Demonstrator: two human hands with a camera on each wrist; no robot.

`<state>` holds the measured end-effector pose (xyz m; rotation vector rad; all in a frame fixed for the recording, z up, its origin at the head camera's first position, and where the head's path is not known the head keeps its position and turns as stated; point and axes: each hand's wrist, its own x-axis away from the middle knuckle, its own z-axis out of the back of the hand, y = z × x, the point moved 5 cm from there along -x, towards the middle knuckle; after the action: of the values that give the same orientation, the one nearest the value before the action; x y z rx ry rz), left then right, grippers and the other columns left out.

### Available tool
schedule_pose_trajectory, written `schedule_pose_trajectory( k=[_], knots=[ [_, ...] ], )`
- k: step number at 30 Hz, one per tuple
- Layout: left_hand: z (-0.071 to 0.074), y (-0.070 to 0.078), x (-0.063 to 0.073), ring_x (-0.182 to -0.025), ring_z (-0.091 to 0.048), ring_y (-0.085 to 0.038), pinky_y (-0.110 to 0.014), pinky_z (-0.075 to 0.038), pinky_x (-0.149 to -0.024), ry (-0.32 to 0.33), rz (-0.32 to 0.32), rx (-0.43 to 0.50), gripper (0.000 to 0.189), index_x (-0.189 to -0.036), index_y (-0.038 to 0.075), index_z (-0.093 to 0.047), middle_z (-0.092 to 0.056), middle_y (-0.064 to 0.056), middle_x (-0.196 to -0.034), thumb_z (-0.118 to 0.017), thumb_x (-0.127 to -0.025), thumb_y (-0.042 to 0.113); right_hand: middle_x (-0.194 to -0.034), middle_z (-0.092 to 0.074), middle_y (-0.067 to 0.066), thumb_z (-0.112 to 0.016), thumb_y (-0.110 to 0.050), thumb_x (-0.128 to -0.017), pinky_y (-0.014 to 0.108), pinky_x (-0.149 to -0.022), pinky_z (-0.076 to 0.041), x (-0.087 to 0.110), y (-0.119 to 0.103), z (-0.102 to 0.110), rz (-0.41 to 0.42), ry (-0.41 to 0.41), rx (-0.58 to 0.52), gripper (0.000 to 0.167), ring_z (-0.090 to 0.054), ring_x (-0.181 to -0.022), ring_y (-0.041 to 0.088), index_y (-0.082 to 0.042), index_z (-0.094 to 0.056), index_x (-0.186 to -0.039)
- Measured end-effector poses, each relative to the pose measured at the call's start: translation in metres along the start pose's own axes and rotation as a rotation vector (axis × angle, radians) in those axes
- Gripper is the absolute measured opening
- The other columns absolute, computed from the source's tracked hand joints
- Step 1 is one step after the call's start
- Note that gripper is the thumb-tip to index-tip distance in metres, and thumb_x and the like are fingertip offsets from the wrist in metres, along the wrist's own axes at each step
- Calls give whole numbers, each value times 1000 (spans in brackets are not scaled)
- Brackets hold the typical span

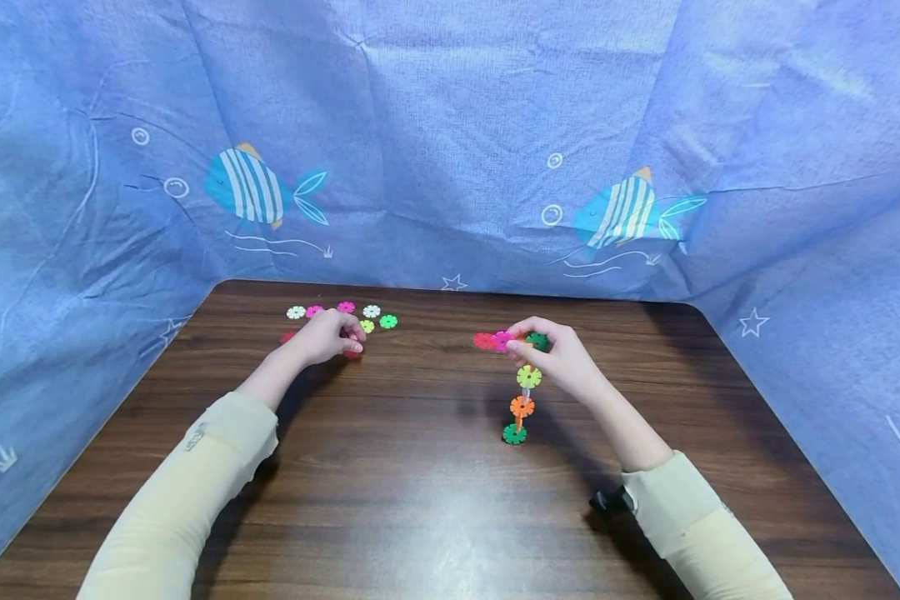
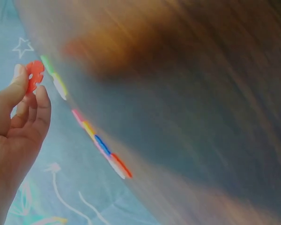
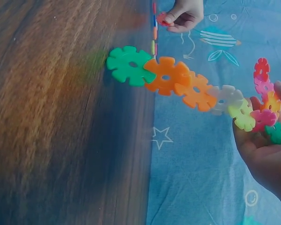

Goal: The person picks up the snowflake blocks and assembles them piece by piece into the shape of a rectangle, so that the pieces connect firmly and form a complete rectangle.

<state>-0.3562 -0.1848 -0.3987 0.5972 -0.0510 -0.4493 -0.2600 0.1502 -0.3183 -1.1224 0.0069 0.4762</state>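
My left hand [image 1: 324, 337], over the back left of the table, pinches a red notched plastic disc [image 2: 36, 70] between thumb and fingertips. On the right, my right hand [image 1: 562, 360] holds the upper part of a chain of slotted-together snowflake discs. Below the hand hang a lime disc [image 1: 528, 377], a pale one, orange discs [image 1: 522, 407] and a green disc [image 1: 514, 434] at the low end. Around the fingers, the right wrist view shows pink discs [image 3: 263, 120], an orange one, a dark green disc [image 3: 274, 133] and a red disc [image 3: 261, 69] at the tip.
Several loose discs lie at the table's back left, among them a white disc [image 1: 296, 312], a pink disc [image 1: 346, 307] and a green disc [image 1: 388, 321]. Behind the brown wooden table [image 1: 390, 500] hangs a blue fish-print cloth [image 1: 450, 167].
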Motion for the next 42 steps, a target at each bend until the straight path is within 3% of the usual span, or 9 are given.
schedule_pose_trajectory(
  k=[5, 10, 18, 26, 36, 42],
  knots=[
    [4, 12, 0, -67, -54, -12, -28, -45, -62, 61, -31, -5, 7, -82, 6, -69, -65, -1, -72, -75, -80, 8, -86, -67, 26, -65, -5, -88, 30, -56, -54, -3, 13, 1, 28, 31, 31, 19, -63, -65, 7, 3, -63, -105],
    [10, 29, 2, -71, -56, -14, -30, -44, -68, 120, -60, 11, 5, -82, 5, -68, -65, -3, -73, -73, -81, 8, -92, -70, 12, -68, -13, -87, 22, -57, -51, -7, 25, 3, 67, 61, 108, 19, -64, -69, 8, -7, -67, -105],
    [15, 49, 4, -73, -60, -16, -29, -47, -67, 185, -35, 66, 7, -85, 6, -67, -67, -6, -78, -72, -82, 9, -92, -70, 3, -71, -22, -85, 21, -54, -45, -7, 20, 5, 137, 96, 224, 16, -53, -60, 7, -15, -69, -99],
    [19, 75, 10, -68, -59, -15, -28, -47, -63, 251, -31, 156, 8, -87, 9, -68, -66, -3, -76, -73, -82, 14, -87, -68, 3, -74, -16, -83, 20, -54, -41, -4, 9, 2, 181, 127, 268, 14, -50, -58, 8, -12, -69, -95],
    [16, 111, 21, -66, -62, -12, -25, -49, -62, 343, -76, 223, 11, -85, 11, -68, -69, -1, -77, -77, -79, 15, -96, -69, -6, -72, -22, -84, 21, -74, -45, -5, 10, 1, 181, 130, 279, 15, -58, -84, 9, -19, -69, -99],
    [14, 129, 26, -67, -63, -11, -24, -51, -63, 398, -112, 292, 12, -87, 10, -68, -71, -2, -79, -77, -78, 12, -96, -69, -8, -76, -25, -81, 22, -75, -45, -5, 9, 1, 201, 136, 284, 20, -59, -87, 9, -20, -70, -100]
  ],
)
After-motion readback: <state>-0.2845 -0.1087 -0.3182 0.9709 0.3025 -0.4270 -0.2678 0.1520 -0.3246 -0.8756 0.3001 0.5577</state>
